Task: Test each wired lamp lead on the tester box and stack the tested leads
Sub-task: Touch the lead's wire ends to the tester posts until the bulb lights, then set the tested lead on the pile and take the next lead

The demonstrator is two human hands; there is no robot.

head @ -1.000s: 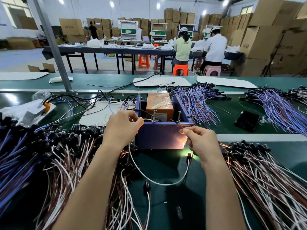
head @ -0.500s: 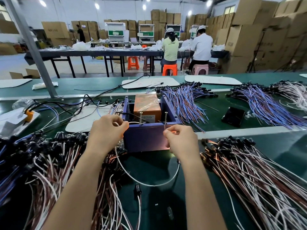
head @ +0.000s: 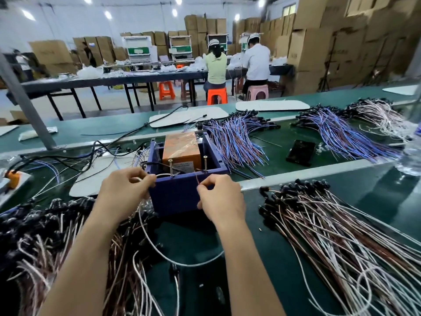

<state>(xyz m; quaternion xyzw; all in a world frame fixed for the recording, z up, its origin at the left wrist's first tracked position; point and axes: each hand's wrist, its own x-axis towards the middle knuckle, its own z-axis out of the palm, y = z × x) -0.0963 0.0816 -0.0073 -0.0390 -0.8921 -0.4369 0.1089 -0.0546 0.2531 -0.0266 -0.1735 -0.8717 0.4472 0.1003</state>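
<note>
1. Now the left hand (head: 126, 190) pinches the white end of a lamp lead (head: 186, 265) between thumb and forefinger, just beside the near left corner of the tester box (head: 177, 199). The right hand (head: 222, 200) pinches the reddish end the same way at the box's front rim.
2. Between the hands, two upright screws (head: 170, 166) stand on that rim, each near one pinched end.
3. The lead's loop hangs back between the forearms. A second ago an orange glow lay on the box front by the right hand and a lamp shone below it. Both are out now, so I judge this lead tested and ready for stacking.
4. Outward, a left heap (head: 52, 236) of leads lies beyond the left hand and a right heap (head: 341, 242) beyond the right. I cannot tell which is the tested stack.
5. Whether either end touches its screw is too small to tell. The lamp holder (head: 174, 270) is a dark blur, and the frame edges cut off both heaps.
</note>
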